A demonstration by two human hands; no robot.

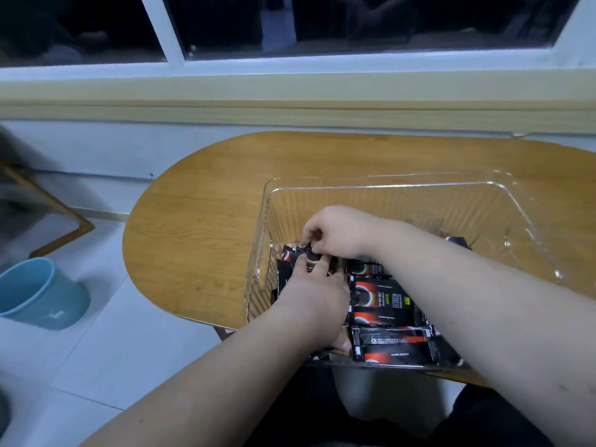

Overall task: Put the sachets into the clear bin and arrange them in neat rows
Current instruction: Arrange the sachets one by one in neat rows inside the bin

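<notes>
Before us the bin (387, 186) sits on the surface (200, 204). Sachets (383, 298) lie in its near left part; a pail (42, 295) stands left, on the floor (113, 366).

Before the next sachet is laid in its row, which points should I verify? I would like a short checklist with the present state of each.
1. Clear bin stands on the table: ok, though its near wall is close to the table's edge.
2. Sachets in view lie inside the bin: ok.
3. Right hand pinches a sachet at the bin's left end: ok.
4. Left hand rests its fingers on the sachets below it: ok.
5. Rows neat: not ok. The near sachets lie parallel, but those at the left end are tilted.
6. Free space: ok. Much of the bin's far right part is bare.
</notes>
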